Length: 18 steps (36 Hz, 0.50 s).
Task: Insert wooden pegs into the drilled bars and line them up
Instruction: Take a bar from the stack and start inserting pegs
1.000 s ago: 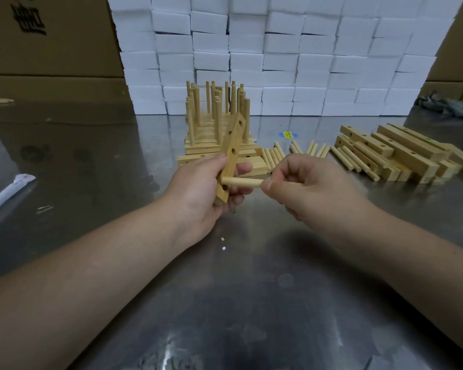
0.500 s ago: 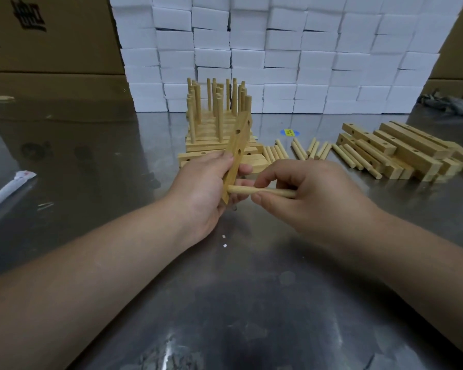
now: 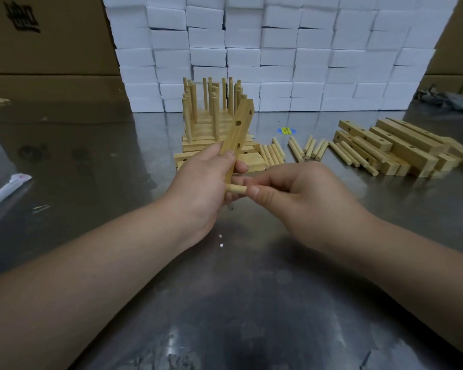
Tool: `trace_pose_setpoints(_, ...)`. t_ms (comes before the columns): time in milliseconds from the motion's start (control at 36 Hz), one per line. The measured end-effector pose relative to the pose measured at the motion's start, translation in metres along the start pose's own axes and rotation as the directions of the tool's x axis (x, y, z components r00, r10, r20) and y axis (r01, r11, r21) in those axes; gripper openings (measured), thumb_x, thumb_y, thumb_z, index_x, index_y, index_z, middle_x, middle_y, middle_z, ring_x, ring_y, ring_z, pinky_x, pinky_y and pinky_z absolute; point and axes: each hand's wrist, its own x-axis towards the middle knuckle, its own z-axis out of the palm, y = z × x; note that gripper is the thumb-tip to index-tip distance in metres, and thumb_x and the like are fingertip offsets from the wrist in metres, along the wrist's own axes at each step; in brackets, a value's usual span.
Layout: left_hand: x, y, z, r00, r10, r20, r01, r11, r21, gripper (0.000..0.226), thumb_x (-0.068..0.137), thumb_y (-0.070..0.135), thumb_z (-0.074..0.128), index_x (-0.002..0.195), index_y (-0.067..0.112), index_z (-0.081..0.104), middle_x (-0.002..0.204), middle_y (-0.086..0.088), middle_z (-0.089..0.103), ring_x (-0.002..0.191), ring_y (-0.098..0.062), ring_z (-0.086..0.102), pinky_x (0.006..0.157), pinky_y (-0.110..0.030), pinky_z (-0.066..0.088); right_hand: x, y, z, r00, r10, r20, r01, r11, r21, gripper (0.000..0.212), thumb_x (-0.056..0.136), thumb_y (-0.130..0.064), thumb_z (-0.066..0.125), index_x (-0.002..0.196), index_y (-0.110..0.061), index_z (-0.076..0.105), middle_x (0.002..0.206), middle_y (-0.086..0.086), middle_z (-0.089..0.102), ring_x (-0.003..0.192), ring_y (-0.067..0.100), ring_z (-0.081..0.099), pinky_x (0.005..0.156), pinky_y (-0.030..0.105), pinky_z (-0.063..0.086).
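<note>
Wood fills both your hands above the steel table (image 3: 225, 303). Your left hand (image 3: 198, 190) grips a drilled bar (image 3: 237, 134) by its lower half, fingers curled round it. The bar stands nearly upright, its top leaning right, with holes showing on the face above your thumb. Your right hand (image 3: 302, 201) pinches a peg (image 3: 237, 188) between thumb and fingertips. The peg lies level, its left end against the bottom of the bar; whether it sits in a hole, you cannot tell from here.

Just behind the bar is a stack of bars (image 3: 211, 129) with pegs standing upright in them. Loose pegs (image 3: 308, 148) lie on the table right of the stack, and farther right is a pile of bare bars (image 3: 401, 148). White boxes (image 3: 278, 49) form a wall at the back.
</note>
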Motion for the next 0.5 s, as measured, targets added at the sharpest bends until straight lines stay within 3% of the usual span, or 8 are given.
trace_pose_setpoints(56, 0.001, 0.000, 0.000, 1.000, 0.014, 0.002, -0.014, 1.000, 0.028, 0.023, 0.099, 0.015, 0.038, 0.090, 0.021, 0.058, 0.072, 0.001, 0.052, 0.045, -0.003, 0.051, 0.046, -0.016, 0.042, 0.001, 0.001, 0.001, 0.998, 0.059, 0.002, -0.059, 0.990, 0.128, 0.018, 0.087, -0.021, 0.061, 0.075, -0.031, 0.070, 0.062, -0.026, 0.063, 0.054, -0.012, 0.054, 0.049, 0.003, 0.036)
trace_pose_setpoints(139, 0.001, 0.000, 0.001, 0.999, 0.033, 0.005, -0.033, 0.999, 0.034, 0.025, 0.099, 0.014, 0.037, 0.090, 0.024, 0.058, 0.074, 0.000, 0.051, 0.046, -0.003, 0.052, 0.046, -0.017, 0.044, 0.001, 0.000, 0.001, 0.988, 0.148, 0.048, -0.155, 0.939, 0.307, 0.016, 0.090, -0.015, 0.056, 0.084, -0.020, 0.070, 0.041, -0.025, 0.051, 0.040, -0.012, 0.048, 0.039, 0.003, 0.032)
trace_pose_setpoints(250, 0.003, 0.000, -0.001, 0.999, 0.032, 0.003, -0.032, 0.998, 0.045, 0.026, 0.099, 0.015, 0.038, 0.088, 0.027, 0.058, 0.074, 0.002, 0.053, 0.050, -0.004, 0.054, 0.050, -0.019, 0.045, 0.003, 0.000, 0.004, 0.979, 0.190, 0.071, -0.203, 0.921, 0.331, 0.014, 0.090, -0.017, 0.056, 0.088, -0.019, 0.070, 0.037, -0.026, 0.046, 0.039, -0.013, 0.047, 0.038, 0.003, 0.031)
trace_pose_setpoints(333, 0.005, -0.001, -0.002, 1.000, 0.013, -0.023, -0.013, 1.000, 0.007, 0.022, 0.099, 0.014, 0.039, 0.092, 0.020, 0.060, 0.070, 0.002, 0.056, 0.049, -0.005, 0.054, 0.052, -0.020, 0.049, 0.006, 0.001, 0.006, 0.971, 0.229, 0.072, -0.240, 0.921, 0.308, 0.018, 0.088, -0.029, 0.058, 0.082, -0.022, 0.073, 0.038, -0.017, 0.043, 0.036, -0.001, 0.041, 0.041, 0.011, 0.030)
trace_pose_setpoints(361, 0.005, -0.001, -0.002, 0.999, 0.005, -0.033, -0.006, 1.000, -0.021, 0.021, 0.098, 0.013, 0.039, 0.094, 0.016, 0.059, 0.070, 0.001, 0.056, 0.047, -0.005, 0.055, 0.053, -0.021, 0.051, 0.007, 0.001, 0.005, 0.967, 0.244, 0.066, -0.253, 0.919, 0.302, 0.023, 0.087, -0.036, 0.058, 0.079, -0.022, 0.075, 0.040, -0.012, 0.043, 0.038, 0.001, 0.038, 0.043, 0.018, 0.032)
trace_pose_setpoints(417, 0.006, -0.001, -0.002, 0.998, -0.024, -0.061, 0.019, 0.997, -0.081, 0.019, 0.099, 0.011, 0.039, 0.100, 0.009, 0.058, 0.072, -0.002, 0.057, 0.046, -0.006, 0.055, 0.051, -0.021, 0.050, 0.012, 0.002, -0.002, 0.960, 0.279, 0.025, -0.273, 0.909, 0.315, 0.040, 0.083, -0.055, 0.052, 0.078, -0.022, 0.073, 0.047, -0.005, 0.053, 0.045, 0.008, 0.048, 0.048, 0.025, 0.041)
trace_pose_setpoints(500, 0.011, 0.002, -0.006, 0.987, -0.089, -0.133, 0.067, 0.985, -0.161, 0.020, 0.099, 0.013, 0.038, 0.102, 0.003, 0.056, 0.074, -0.007, 0.061, 0.053, -0.013, 0.057, 0.047, -0.021, 0.051, 0.021, 0.015, -0.019, 0.939, 0.298, -0.172, -0.255, 0.938, 0.234, 0.055, 0.077, -0.062, 0.039, 0.086, -0.015, 0.068, 0.075, 0.001, 0.069, 0.076, 0.019, 0.064, 0.072, 0.038, 0.049)
